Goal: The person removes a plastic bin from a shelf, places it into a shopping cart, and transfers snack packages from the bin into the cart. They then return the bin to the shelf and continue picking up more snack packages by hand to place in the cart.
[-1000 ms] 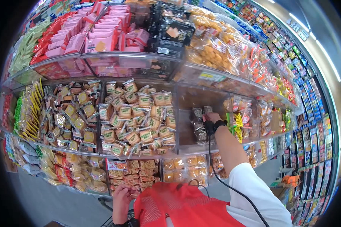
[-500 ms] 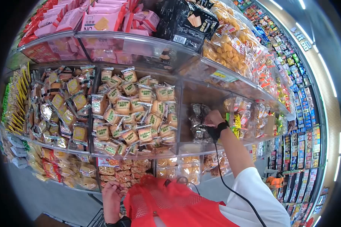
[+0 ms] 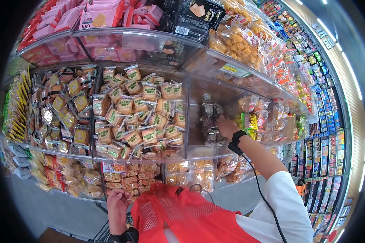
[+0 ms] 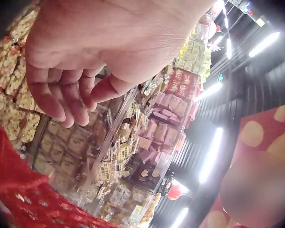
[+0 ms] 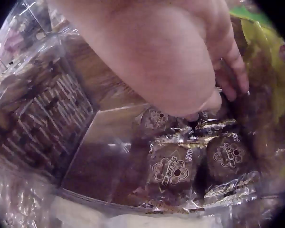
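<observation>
My right hand (image 3: 227, 126) reaches down into a clear-walled bin (image 3: 198, 151). Its thumb and fingers pinch a dark snack packet (image 5: 213, 115), whose far side the hand hides. More of these packets (image 5: 172, 171) lie side by side in rows on the bin floor, in shiny clear wrappers with a pale flower print. In the head view the dark packets (image 3: 209, 123) form a strip along the middle of that bin. My left hand (image 3: 117, 200) hangs by the red vest with loosely curled fingers (image 4: 71, 97), holding nothing.
Left of the bin is one heaped with wrapped biscuits (image 3: 149, 135). Yellow packets (image 3: 252, 126) border it on the right. An upper shelf ledge (image 3: 150, 33) carries pink packs (image 3: 99, 18) and black packs (image 3: 196, 18). A black cable (image 3: 259, 188) trails from the right wrist.
The right hand stays over the dark packets and has shifted slightly; more of them show in rows beside it. The head view has swung a little. The left hand still hangs by the vest.
</observation>
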A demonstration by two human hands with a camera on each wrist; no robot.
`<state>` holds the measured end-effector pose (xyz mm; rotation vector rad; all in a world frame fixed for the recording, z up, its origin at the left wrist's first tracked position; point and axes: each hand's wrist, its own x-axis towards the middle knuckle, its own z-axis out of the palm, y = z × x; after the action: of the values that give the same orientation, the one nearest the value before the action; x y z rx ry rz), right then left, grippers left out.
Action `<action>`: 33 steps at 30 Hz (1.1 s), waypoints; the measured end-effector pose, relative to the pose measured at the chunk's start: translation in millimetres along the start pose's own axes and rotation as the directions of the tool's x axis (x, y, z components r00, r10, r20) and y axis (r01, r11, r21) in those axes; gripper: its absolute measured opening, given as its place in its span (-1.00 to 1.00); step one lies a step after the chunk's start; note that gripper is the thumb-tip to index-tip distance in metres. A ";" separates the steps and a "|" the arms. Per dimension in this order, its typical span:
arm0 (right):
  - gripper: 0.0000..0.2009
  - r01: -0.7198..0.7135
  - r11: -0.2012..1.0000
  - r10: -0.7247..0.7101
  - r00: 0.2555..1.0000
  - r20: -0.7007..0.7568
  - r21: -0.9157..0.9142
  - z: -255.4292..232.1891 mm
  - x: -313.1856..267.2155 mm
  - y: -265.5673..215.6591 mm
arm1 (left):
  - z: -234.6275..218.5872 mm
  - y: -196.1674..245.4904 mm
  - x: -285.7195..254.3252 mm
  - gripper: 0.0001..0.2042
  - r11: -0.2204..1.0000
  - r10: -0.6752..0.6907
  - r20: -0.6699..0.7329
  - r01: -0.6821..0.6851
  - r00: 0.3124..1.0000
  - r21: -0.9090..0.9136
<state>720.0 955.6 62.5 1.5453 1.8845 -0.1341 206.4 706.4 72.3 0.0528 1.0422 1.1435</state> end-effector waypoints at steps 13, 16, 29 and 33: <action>-0.66 0.001 1.000 -0.001 0.995 -0.095 0.001 -45.7 8.5 -29.7 | -5.5 -5.0 -2.6 -0.91 0.999 0.019 -0.032 -0.020 0.999 -0.039; -0.68 0.496 0.859 -0.490 0.732 -0.473 -0.123 -17.9 21.7 -34.0 | -5.2 -3.7 -3.1 -0.90 1.000 0.024 -0.045 -0.025 0.999 -0.017; -0.62 0.375 0.893 -0.350 0.926 -0.140 0.249 -18.1 2.9 -16.3 | -7.2 -6.4 -11.6 -0.90 0.999 0.043 -0.035 -0.044 0.998 -0.020; -0.65 0.434 0.795 -0.289 0.885 -0.365 0.425 -29.4 -5.4 3.5 | -16.4 -8.3 -27.9 -0.91 0.996 0.078 -0.071 -0.080 0.994 -0.030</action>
<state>710.6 966.4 88.9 1.5534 2.5161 -0.6546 200.2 673.9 77.0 0.0288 1.0908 1.2408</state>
